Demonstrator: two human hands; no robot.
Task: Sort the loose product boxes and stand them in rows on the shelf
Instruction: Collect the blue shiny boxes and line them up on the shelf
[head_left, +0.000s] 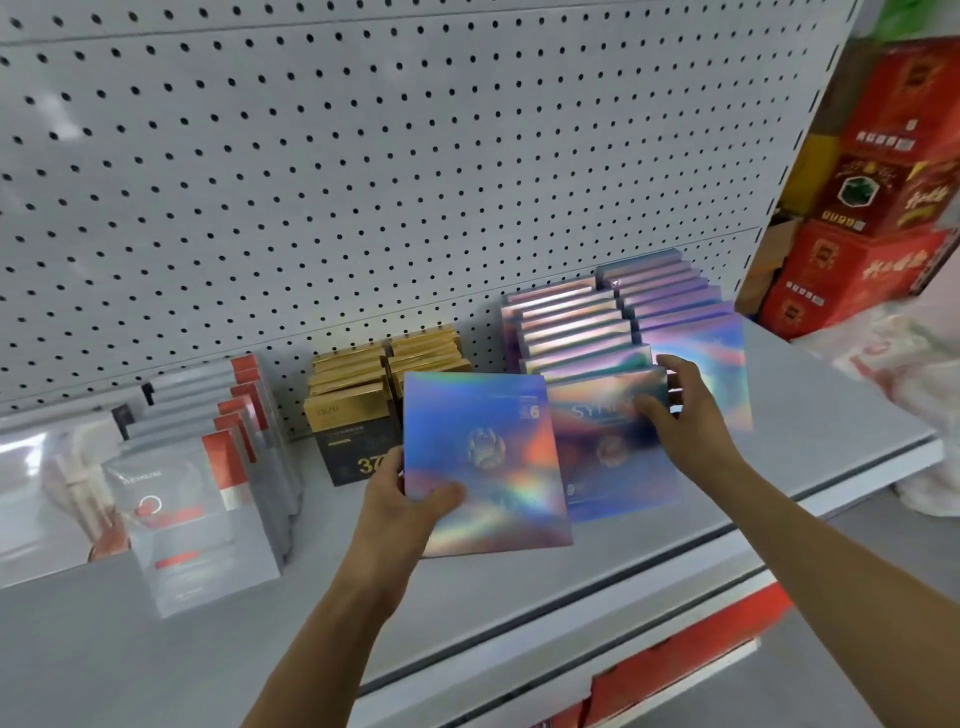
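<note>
Gripping holographic box (483, 457) — left hand (400, 499) — shelf (810, 415).

The holographic box (485, 462) covers part of the black-and-gold box (350, 441), whose number reads only "37". Motion blurs the right hand (675, 410) and the lettering beneath. The clear packets (47, 483) are cut off at the left edge.

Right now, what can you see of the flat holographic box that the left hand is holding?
The flat holographic box is square and thin, with a shiny rainbow foil face and a pale emblem at its middle. It is held tilted above the grey shelf. The left hand pinches its lower left corner, thumb on the front.
</note>
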